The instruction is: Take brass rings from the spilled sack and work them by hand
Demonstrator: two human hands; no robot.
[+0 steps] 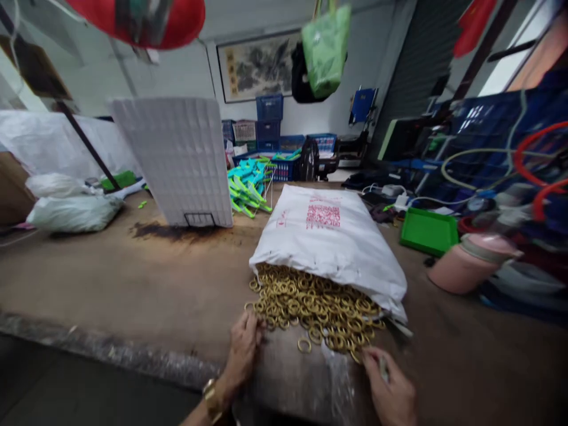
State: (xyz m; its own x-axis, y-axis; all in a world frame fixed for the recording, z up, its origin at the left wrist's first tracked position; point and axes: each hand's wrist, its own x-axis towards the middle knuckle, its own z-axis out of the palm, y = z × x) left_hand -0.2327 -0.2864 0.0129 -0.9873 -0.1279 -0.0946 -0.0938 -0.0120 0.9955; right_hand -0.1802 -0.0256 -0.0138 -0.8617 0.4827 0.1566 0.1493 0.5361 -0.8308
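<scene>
A heap of brass-coloured rings [306,299] spills from the mouth of a white sack [328,236] lying on the table. At the heap's left edge is my left hand [244,343], its fingers bent together beside the nearest rings; what they pinch, if anything, is hidden. My right hand [388,384] is at the near right edge, thumb and index fingertips touching or very close to a ring [356,356]. Something small and pale shows inside its curled fingers, too blurred to name. One loose ring [304,345] lies between the hands.
A white panel [177,160] stands upright on the table [110,278] at left. Behind the sack are blue and green plastic pieces [251,186]. On the right stand a green tray [429,231] and a pink jug [465,266]. A green bag [327,50] hangs above.
</scene>
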